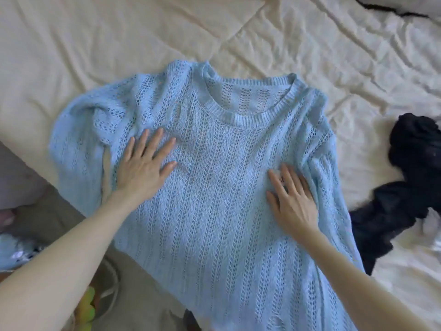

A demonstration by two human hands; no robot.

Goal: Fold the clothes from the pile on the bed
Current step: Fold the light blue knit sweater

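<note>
The left hand and right hand lie flat, fingers straight and spread, palms down on the light blue knit sweater, spread face-up on the cream bed, neckline away.

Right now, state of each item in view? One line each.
Blue knit sweater: spread flat, front up, not folded.
Left hand: open, flat on the sweater.
Right hand: open, flat on the sweater.
Dark garment: crumpled, unfolded, beside the sweater.
Bed cover: wrinkled.
</note>
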